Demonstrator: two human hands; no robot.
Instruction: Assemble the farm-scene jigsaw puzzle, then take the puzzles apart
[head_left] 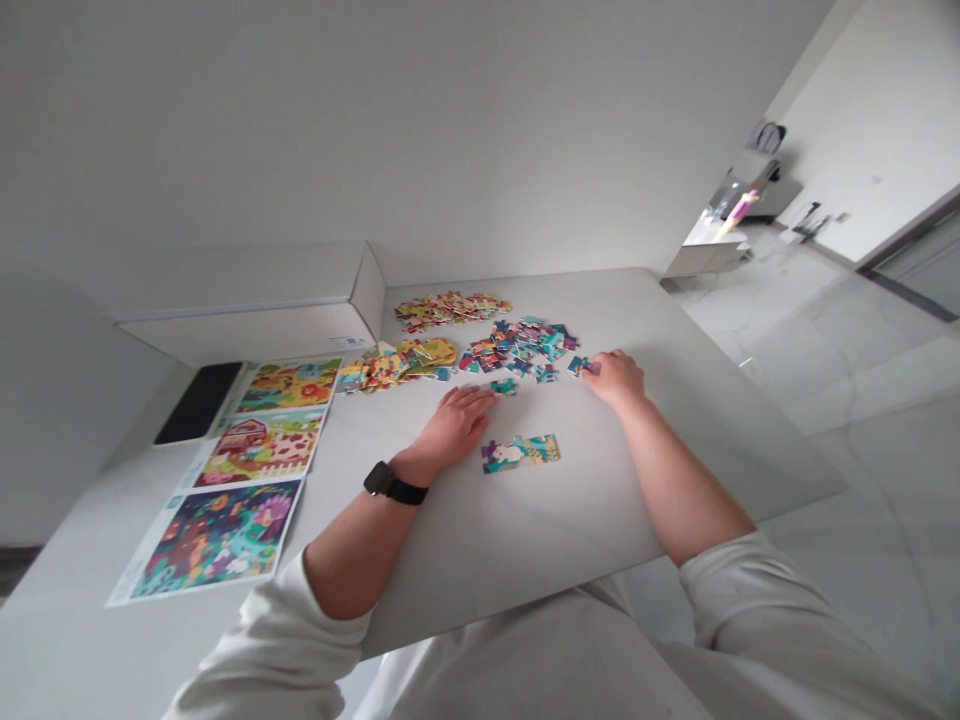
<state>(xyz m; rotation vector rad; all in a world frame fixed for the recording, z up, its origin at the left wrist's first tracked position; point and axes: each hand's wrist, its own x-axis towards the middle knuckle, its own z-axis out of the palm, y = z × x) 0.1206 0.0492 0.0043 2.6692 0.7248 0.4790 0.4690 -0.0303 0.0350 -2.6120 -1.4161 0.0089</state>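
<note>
My left hand (456, 425), with a black watch on its wrist, lies low over the table with its fingers stretched out. Its fingertips reach the edge of a teal puzzle piece (505, 387). My right hand (616, 377) has its fingertips closed on a dark blue puzzle piece (577, 366) at the right side of a loose pile of purple and teal puzzle pieces (517, 345). Between my forearms lies a short joined strip of puzzle (520, 453) showing a white animal on teal, with a purple piece at its left end.
Yellow puzzle pieces (405, 362) and a red-yellow heap of pieces (450, 308) lie farther back. At left, a printed picture sheet (225, 530) shows three scenes, beside a black phone (199, 403). A white box (247, 310) stands by the wall. The table's (720, 400) right edge borders open floor.
</note>
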